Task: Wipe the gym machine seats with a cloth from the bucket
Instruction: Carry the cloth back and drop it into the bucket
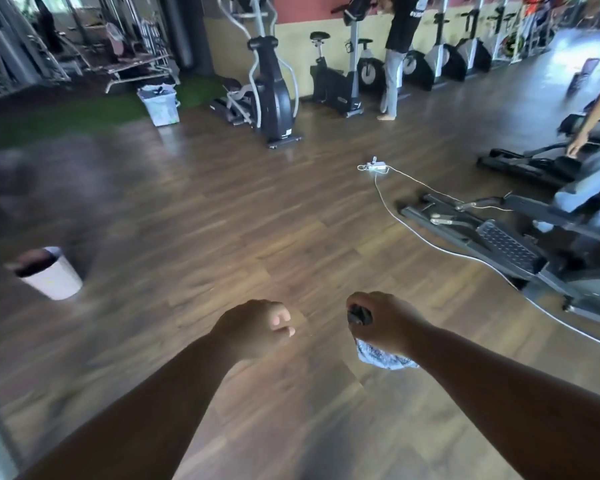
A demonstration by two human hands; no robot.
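My right hand (385,323) is closed around a patterned grey-white cloth (383,358); one end hangs below my fist, a dark end pokes out on top. My left hand (257,327) is curled into a fist beside it and holds nothing. Both hands hover over the wooden floor. A white bucket (51,275) stands on the floor at the left, blurred. An exercise bike with a black seat (319,36) stands by the far wall.
An elliptical trainer (271,84) and a white bin (160,102) stand ahead. A power strip (374,165) with a white cable runs across the floor to the right. More machines (499,237) sit at right. One person stands by the bikes, another bends at the right.
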